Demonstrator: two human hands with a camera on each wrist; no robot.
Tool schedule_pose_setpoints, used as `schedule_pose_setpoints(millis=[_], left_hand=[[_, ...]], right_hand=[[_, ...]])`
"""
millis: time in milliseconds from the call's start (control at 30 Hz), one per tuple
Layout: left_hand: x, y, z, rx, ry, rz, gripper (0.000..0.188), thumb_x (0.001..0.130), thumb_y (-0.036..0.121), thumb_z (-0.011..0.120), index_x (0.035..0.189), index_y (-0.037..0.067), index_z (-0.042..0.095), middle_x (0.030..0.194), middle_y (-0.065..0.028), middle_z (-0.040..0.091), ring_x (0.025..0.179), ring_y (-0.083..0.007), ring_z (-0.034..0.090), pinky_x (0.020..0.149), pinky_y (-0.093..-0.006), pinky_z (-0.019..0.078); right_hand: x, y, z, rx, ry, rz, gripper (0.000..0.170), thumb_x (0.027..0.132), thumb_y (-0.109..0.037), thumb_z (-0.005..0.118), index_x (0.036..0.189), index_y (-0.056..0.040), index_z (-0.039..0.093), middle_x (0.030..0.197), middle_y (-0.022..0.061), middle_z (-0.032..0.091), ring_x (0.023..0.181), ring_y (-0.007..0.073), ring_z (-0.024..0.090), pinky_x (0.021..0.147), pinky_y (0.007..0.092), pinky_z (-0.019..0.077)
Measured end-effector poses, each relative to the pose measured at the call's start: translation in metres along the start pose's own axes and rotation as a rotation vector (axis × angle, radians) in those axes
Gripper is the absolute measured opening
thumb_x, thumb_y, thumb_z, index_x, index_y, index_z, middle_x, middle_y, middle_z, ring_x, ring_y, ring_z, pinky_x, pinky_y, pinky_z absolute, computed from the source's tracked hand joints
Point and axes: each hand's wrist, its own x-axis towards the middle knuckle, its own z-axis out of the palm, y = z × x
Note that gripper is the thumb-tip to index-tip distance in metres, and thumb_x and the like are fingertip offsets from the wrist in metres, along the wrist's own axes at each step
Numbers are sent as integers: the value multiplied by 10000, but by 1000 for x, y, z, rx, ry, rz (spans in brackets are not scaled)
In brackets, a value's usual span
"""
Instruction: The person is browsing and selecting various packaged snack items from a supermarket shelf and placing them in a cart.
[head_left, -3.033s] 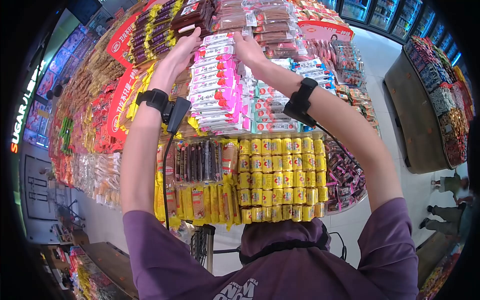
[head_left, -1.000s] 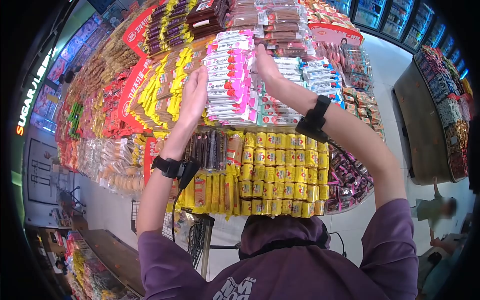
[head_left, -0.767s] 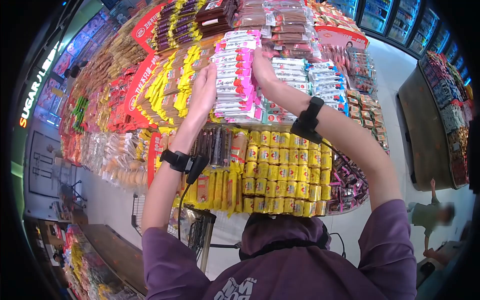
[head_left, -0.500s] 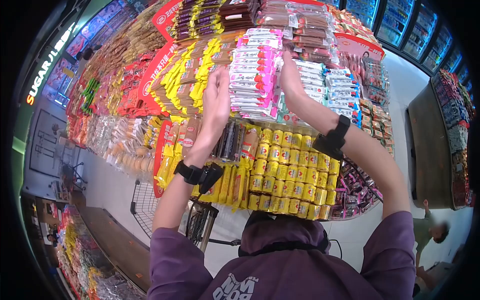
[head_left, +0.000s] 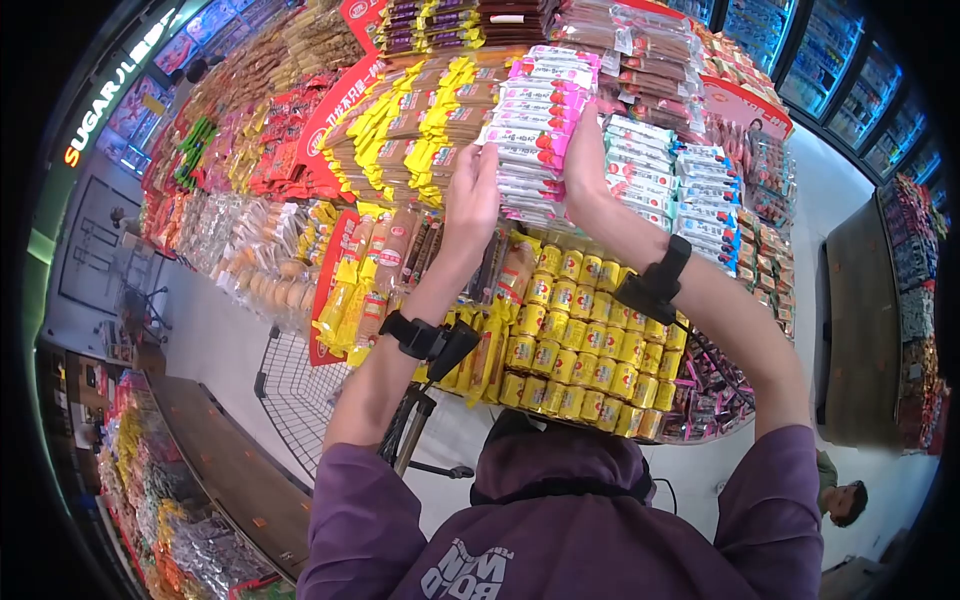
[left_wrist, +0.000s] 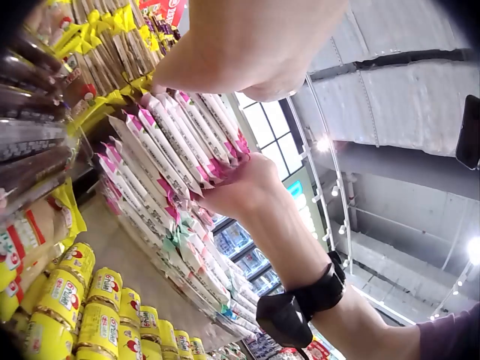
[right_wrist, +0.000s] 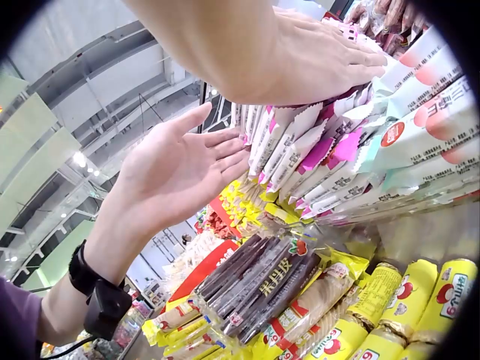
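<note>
A stack of pink-and-white packets (head_left: 538,120) stands between the two hands. Along its left side lies the left hand (head_left: 472,195), fingers straight; in the right wrist view the fingertips of this left hand (right_wrist: 180,165) touch the packet ends. Flat against the stack's right side is the right hand (head_left: 584,160), and the right wrist view shows this right hand (right_wrist: 322,60) with extended fingers over the packets (right_wrist: 300,142). From the left wrist view, the right hand (left_wrist: 240,187) presses on the packet edges (left_wrist: 172,142). Neither hand's fingers curl round a packet.
Yellow-wrapped rolls (head_left: 590,340) fill the near compartment, beside dark sticks (right_wrist: 259,285). Yellow-and-brown packets (head_left: 400,130) lie left of the stack, teal-and-white ones (head_left: 640,165) right. A wire cart (head_left: 300,400) stands lower left; a person (head_left: 845,500) is at lower right.
Both hands have come down from the stack's far end to its sides. The head view has shifted, so the display appears farther right and tilted. The left hand now touches the stack's left side.
</note>
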Motion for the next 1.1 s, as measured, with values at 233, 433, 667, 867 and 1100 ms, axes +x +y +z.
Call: schedule_pose_setpoints(millis=[233,433,667,867,1100], left_hand=[[13,-12,10,108,152,74,464,1053,336,462,1333,-33,480,1167,-156,603,1054,-209,578,949,-335,436],[18,-18,31,284,292,124,498,1054,357,436,1378,-22,447,1285,-180,509,1230,-271,490,1075,-369,354],[22,-18,54,294,373,146,514,1057,373,401,1349,-49,427,1342,-246,426,1295,-341,395,1122,-411,277],[20,-14,59,194,453,166,522,1053,403,385,1308,-49,441,1319,-246,438,1274,-360,394,1110,-435,274],[27,-17,73,205,573,230,393,1051,309,402,1158,-58,493,1155,-242,520,1143,-378,444,1013,-484,311]], right_hand=[[-6,-1,-13,52,-96,-49,700,1043,-576,199,1370,-39,505,1264,128,644,1132,264,624,1014,402,468],[-12,9,-1,-208,94,-232,685,1053,-478,214,1444,67,356,1445,237,428,1351,356,395,1139,399,269],[-7,12,2,-254,143,-259,687,1052,-465,218,1416,93,384,1449,265,406,1361,377,369,1146,405,244],[-12,7,-1,-231,131,-249,685,1051,-467,215,1445,73,364,1469,262,393,1382,373,356,1156,399,240],[-16,9,3,-325,167,-291,693,1056,-462,222,1457,90,339,1497,269,364,1411,381,320,1173,404,224]])
